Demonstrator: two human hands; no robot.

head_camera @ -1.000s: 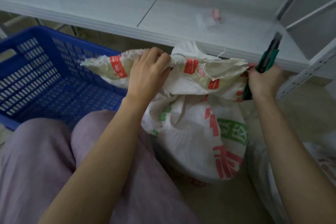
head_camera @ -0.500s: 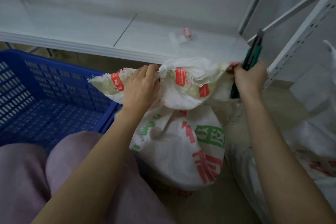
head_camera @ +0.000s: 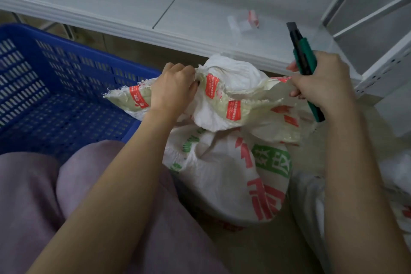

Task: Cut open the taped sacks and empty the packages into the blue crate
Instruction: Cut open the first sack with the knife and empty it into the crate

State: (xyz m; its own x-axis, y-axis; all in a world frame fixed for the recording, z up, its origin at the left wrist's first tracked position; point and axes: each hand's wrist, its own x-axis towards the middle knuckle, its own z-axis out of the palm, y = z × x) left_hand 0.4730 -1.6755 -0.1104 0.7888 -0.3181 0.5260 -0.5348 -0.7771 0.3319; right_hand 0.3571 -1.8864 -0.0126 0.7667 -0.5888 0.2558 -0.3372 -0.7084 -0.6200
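Pulling apart the taped mouth of the woven sack [head_camera: 222, 173], which sits at the centre.

Left hand [head_camera: 172, 90] has its fingers clamped on the frayed rim; right hand [head_camera: 320, 82], at 3 o'clock, pinches the opposite edge while gripping the green utility knife [head_camera: 304, 60], blade pointing up. Opening looks nearly done; next, I judge, the sack must tip toward the blue crate [head_camera: 55, 95] at 9 o'clock, which shows no packages.

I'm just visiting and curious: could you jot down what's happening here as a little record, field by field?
Setting: person seated on the floor before a low white shelf
Left hand: gripping the sack's taped top edge
Right hand: holding a green utility knife, tip pointing up, and pinching the sack's other corner
Sack: white woven, red and green print, top being pulled apart
Blue crate: left of the sack, nothing visible inside
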